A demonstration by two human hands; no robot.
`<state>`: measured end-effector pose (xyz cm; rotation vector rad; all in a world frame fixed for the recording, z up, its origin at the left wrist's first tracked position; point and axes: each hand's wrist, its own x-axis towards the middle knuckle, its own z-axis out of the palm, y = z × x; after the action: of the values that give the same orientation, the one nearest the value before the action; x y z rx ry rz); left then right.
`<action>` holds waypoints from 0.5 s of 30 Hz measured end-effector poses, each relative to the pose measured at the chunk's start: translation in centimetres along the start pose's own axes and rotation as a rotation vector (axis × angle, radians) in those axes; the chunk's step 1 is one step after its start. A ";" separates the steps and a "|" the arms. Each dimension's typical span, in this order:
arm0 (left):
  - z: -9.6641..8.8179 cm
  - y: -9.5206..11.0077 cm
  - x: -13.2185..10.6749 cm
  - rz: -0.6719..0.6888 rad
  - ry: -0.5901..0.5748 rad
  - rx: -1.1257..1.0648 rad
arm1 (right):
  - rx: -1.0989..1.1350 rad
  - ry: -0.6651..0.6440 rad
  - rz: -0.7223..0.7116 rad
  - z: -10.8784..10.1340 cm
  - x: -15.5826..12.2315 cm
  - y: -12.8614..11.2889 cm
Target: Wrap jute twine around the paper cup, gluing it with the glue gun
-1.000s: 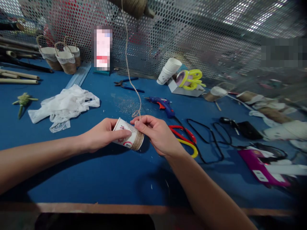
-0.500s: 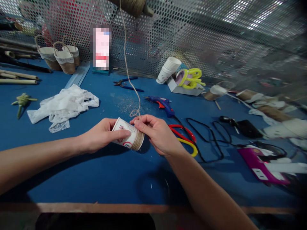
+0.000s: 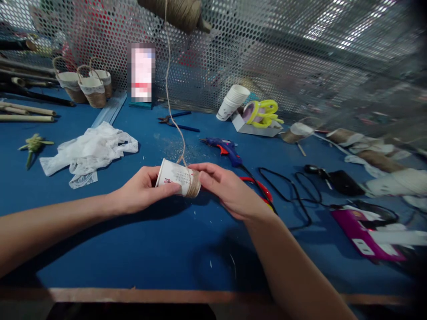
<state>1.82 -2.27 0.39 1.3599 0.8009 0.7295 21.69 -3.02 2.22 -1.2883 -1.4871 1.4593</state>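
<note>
A white paper cup (image 3: 176,177) lies on its side between my hands, just above the blue table (image 3: 140,249). Brown twine is wound around its bottom end. My left hand (image 3: 142,190) grips the cup near its rim, thumb on top. My right hand (image 3: 227,189) holds the wound end, fingers curled against it. A strand of twine (image 3: 170,98) runs from the cup up to a spool (image 3: 178,12) hanging at the top of the mesh wall.
A blue glue gun (image 3: 225,148) and red and yellow scissors (image 3: 262,189) lie right of my hands, with black cords (image 3: 293,191). White plastic (image 3: 88,151) lies left. Pliers (image 3: 176,122), stacked cups (image 3: 231,101), small twine-wrapped baskets (image 3: 90,86) and sticks (image 3: 26,111) sit farther back.
The cup has been turned in my hands and lifted slightly. The loose loop of twine above it has been drawn tight against the cup.
</note>
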 end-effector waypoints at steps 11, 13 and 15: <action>0.2 0.7 0.9 -0.229 0.158 -0.280 | -0.139 -0.017 -0.069 1.6 0.0 0.6; 0.2 0.6 1.0 -0.236 0.198 -0.256 | -0.162 -0.016 -0.087 2.0 0.0 0.8; 0.3 0.5 1.1 -0.241 0.225 -0.228 | -0.182 -0.020 -0.097 2.2 0.0 0.8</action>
<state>2.63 -1.45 0.85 0.9682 1.0069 0.7656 19.73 -3.80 1.08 -1.2910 -1.7041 1.3019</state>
